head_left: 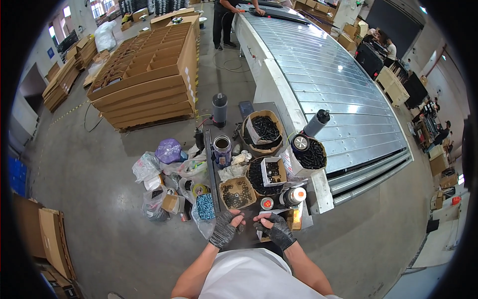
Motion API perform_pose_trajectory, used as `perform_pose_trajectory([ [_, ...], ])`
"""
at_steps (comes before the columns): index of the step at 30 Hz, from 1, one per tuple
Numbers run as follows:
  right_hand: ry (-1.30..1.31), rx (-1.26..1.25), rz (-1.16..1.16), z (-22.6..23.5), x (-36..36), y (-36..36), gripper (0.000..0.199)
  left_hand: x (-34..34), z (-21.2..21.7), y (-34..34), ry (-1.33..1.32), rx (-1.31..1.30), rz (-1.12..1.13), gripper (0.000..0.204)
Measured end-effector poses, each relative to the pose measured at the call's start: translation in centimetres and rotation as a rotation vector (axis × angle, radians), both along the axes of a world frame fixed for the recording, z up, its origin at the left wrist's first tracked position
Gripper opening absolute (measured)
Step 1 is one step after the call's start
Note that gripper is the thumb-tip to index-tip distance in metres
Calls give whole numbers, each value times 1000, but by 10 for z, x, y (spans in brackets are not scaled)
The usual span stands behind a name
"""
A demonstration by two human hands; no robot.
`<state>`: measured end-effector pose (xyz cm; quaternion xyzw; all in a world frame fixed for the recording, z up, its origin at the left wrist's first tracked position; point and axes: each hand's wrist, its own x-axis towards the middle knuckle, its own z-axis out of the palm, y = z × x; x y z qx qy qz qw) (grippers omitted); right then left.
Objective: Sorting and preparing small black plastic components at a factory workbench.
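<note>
Both of my hands wear grey fingerless gloves and face each other close to my body, a small gap between them. My left hand [228,227] has its fingers curled in, thumb against them; whatever it holds is too small to name. My right hand [277,230] pinches thumb and fingertips together, and I cannot make out what is between them. Just beyond my left hand sits an open carton of small dark rings [237,193]. Beside it lies a bag of blue screws [205,206]. An opened can [267,203] and a bottle with a white cap [294,196] stand past my right hand.
Boxes of black parts [265,128] crowd the bench, with a small white box [273,171] among them. A thermos flask [222,151] stands behind. Right lies a long metal roller conveyor [343,99]; left, stacked cardboard cartons [149,94]. Another person [226,22] works at the conveyor's far end.
</note>
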<state>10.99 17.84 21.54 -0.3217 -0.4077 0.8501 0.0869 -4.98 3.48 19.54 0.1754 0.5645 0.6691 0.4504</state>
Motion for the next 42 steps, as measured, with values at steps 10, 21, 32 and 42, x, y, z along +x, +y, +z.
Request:
perform_pose_trajectory([
  [10,-49,78,108,0,-19,6,23,7,1,13,30,-10,32,20],
  [21,-39,203,29,10,-29,-5,24,4,-13,18,-196,101,-20,25],
  [32,-89,668,-93,25,-42,-25,23,5,-24,24,-480,176,5,17],
  [42,-93,368,-127,11,-40,-21,32,6,-24,23,-577,161,15,25],
])
